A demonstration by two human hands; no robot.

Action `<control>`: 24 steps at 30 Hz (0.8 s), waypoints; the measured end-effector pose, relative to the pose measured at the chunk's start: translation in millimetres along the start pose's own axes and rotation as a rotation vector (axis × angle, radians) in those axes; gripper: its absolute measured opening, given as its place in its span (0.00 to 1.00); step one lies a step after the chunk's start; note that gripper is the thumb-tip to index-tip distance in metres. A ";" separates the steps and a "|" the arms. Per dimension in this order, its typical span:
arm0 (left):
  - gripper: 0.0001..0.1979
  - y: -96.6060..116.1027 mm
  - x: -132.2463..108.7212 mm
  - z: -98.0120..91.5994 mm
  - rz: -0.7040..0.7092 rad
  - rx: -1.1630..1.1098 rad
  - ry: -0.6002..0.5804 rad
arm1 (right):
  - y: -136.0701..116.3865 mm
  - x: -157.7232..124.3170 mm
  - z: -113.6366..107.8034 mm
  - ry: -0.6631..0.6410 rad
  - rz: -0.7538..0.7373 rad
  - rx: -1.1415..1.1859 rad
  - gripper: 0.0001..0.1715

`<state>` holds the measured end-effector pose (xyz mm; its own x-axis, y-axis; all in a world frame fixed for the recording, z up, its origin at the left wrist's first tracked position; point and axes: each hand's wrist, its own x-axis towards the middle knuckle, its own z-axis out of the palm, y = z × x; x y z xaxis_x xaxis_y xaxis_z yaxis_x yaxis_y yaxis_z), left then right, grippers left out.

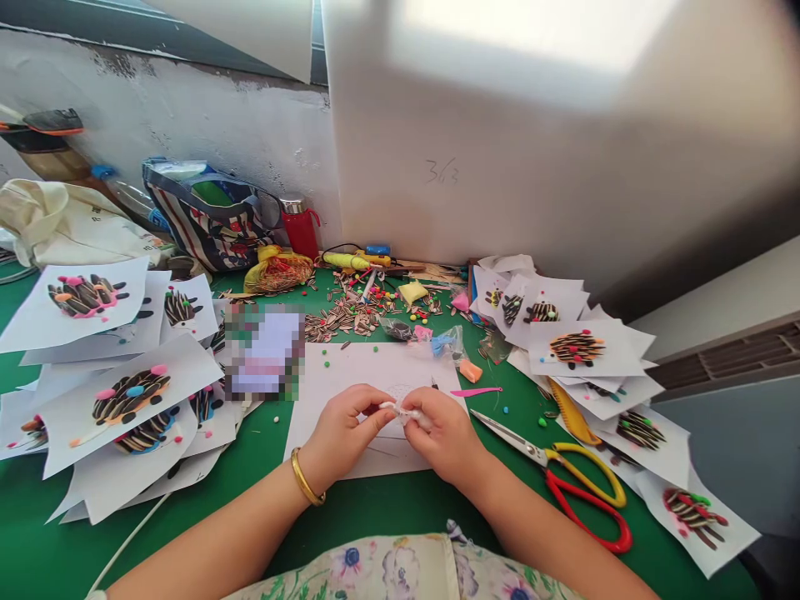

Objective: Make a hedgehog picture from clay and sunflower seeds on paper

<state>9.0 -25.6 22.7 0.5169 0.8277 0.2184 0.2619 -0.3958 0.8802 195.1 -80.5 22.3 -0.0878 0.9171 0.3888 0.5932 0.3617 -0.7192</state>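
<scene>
My left hand (342,433) and my right hand (448,435) meet over a white sheet of paper (341,375). Both pinch a small piece of white modelling clay (397,408), which stretches between the fingertips. Part of the clay is hidden by the right fingers. Faint pencil lines show on the sheet beneath. Just right of the right hand lie a pink plastic clay tool (478,391) and scissors (531,448) with yellow and red handles. Lumps of clay in orange (470,372) and bagged blue (442,343) rest by the sheet's far right corner.
Stacks of paper with seed hedgehog pictures stand at left (131,396) and right (578,348). A blurred rectangular patch (266,354) sits beside the left stack. Sunflower seeds (350,308) are heaped behind the sheet. A red bottle (301,229) and striped bag (209,217) stand against the wall.
</scene>
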 end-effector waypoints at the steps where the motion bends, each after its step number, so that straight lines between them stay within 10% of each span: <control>1: 0.06 -0.5 0.1 0.3 0.000 -0.001 0.014 | -0.2 0.1 0.2 -0.004 0.000 -0.003 0.09; 24: 0.06 1.2 -1.7 4.4 -0.044 0.026 0.015 | -3.7 0.0 2.5 0.027 -0.064 -0.073 0.10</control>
<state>12.0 -29.2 21.5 0.4919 0.8505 0.1863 0.3052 -0.3689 0.8779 190.9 -81.4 23.5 -0.1064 0.8872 0.4490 0.6439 0.4055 -0.6487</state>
